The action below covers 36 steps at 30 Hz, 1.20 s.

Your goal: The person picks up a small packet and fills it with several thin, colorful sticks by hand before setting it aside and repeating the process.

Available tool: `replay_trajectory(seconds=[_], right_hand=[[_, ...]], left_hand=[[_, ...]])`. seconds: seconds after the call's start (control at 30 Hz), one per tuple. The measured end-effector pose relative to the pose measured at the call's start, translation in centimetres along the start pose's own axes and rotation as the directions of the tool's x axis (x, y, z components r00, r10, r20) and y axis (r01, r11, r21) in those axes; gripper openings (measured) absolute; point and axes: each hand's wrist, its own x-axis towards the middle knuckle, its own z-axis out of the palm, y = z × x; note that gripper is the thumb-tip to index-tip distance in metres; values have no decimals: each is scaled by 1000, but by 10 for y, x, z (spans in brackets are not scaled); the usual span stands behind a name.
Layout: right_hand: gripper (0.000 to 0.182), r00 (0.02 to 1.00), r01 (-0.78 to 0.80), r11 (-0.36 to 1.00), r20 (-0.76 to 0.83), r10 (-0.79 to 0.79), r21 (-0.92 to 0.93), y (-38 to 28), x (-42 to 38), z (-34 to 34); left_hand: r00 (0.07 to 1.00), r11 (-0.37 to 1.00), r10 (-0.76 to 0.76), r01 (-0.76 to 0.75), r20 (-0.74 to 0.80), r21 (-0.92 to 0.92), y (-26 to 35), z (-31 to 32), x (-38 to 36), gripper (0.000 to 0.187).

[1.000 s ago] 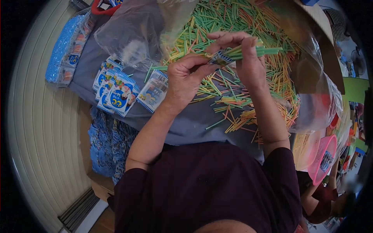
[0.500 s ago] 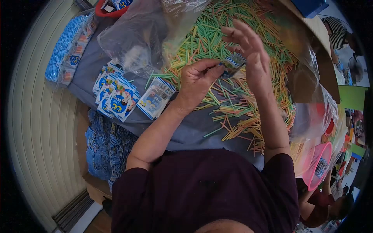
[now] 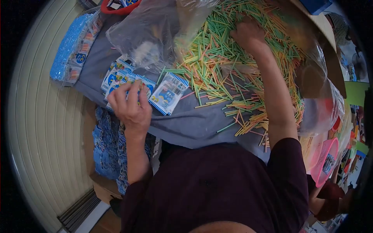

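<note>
My left hand (image 3: 132, 105) is over a small heap of blue-and-white printed packets (image 3: 118, 73), its bent fingers apart and touching the top ones. Just right of it lies another packet (image 3: 169, 94) with a partly see-through face. My right hand (image 3: 249, 34) reaches into the far part of a large pile of thin green, yellow and orange sticks (image 3: 217, 50). Its fingertips are hidden among the sticks, so any grip there does not show.
A clear plastic bag (image 3: 145, 39) lies left of the sticks, near a wrapped blue bundle (image 3: 68, 50) and a red basin (image 3: 124, 8). A carton of blue packaging (image 3: 104, 145) stands below the table's left edge. At right are a pink basket (image 3: 323, 165) and another person (image 3: 328, 198).
My left hand has moved left and down to the heap, and the small packet it held no longer shows in it. From beside that packet, my raised right hand has gone into the sticks.
</note>
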Motion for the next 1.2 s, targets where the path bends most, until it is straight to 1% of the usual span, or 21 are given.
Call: replay_trajectory(seconds=[0.07, 0.1, 0.17, 0.3, 0.37, 0.4, 0.5, 0.53, 0.57, 0.6, 0.67, 0.7, 0.77, 0.8, 0.87, 0.9, 0.97, 1.0, 1.03, 1.07, 1.2], right_hand=[[45, 1000, -8, 998, 22, 10, -59, -4, 11, 8], [45, 999, -9, 998, 31, 11, -56, 0, 15, 10], [51, 979, 49, 981, 188, -84, 187, 14, 24, 3], [53, 960, 34, 984, 268, -81, 175, -7, 12, -28], [53, 945, -27, 991, 326, -17, 130, -10, 12, -17], [53, 940, -40, 991, 340, -7, 131, -10, 11, -10], [52, 944, -122, 982, 323, 70, 144, -9, 12, 8], [52, 946, -144, 978, 311, 91, 151, -8, 14, 15], [52, 947, -166, 973, 303, 111, 160, -7, 15, 22], [52, 946, -187, 968, 295, 131, 170, -6, 17, 31], [51, 947, -224, 957, 274, 168, 187, -2, 21, 54], [51, 949, -223, 956, 267, 169, 188, 7, 28, 81], [49, 977, -212, 952, 30, 210, 219, 31, 38, 133], [49, 979, -202, 955, 23, 202, 217, 29, 41, 126], [48, 980, -196, 927, 24, 199, 320, 52, 37, 121], [48, 979, -197, 908, 26, 201, 370, 56, 19, 113], [48, 976, -206, 863, 32, 216, 461, 73, -2, 101], [48, 974, -210, 838, 35, 223, 503, 75, -6, 96], [47, 973, -212, 811, 40, 227, 546, 78, -15, 90], [47, 972, -211, 780, 46, 229, 589, 72, -12, 87], [47, 968, -209, 627, 65, 243, 751, 51, -20, 70]], left_hand=[[967, 912, 66, 42, 247, -408, 21, 0, 0, 23], [964, 912, 68, 44, 257, -408, 31, 0, -3, 23], [899, 941, 137, 13, 415, -338, 45, 3, -8, 23], [920, 959, 143, -39, 364, -279, 58, 9, -19, 19], [927, 987, 141, -103, 347, -126, 62, 18, -27, 15], [921, 985, 152, -110, 359, -135, 62, 18, -29, 15], [951, 982, 122, -75, 284, -172, 55, 25, -22, 10], [977, 964, 113, -64, 179, -259, 54, 28, -21, 7], [993, 937, 93, -61, 78, -345, 52, 28, -22, 11], [992, 936, 101, -69, 75, -344, 51, 28, -23, 11], [993, 822, -21, 83, 116, -563, 48, 25, -24, 7], [994, 823, -20, 77, 108, -563, 46, 23, -24, 7], [921, 574, -166, 381, 352, -725, 41, 20, -24, 8], [922, 572, -175, 381, 346, -726, 39, 19, -22, 8], [860, 470, -174, 501, 480, -727, 36, 17, -18, 3], [860, 468, -174, 501, 480, -728, 36, 17, -17, 3], [930, 777, -30, 252, 367, -576, 39, 20, -15, 5], [930, 773, -25, 250, 366, -582, 44, 21, -16, 5], [958, 905, 62, 64, 279, -421, 52, 21, -18, 6], [963, 969, 168, -121, 211, -217, 57, 22, -20, 7], [950, 962, 188, -128, 247, -241, 48, 28, -16, 13]])
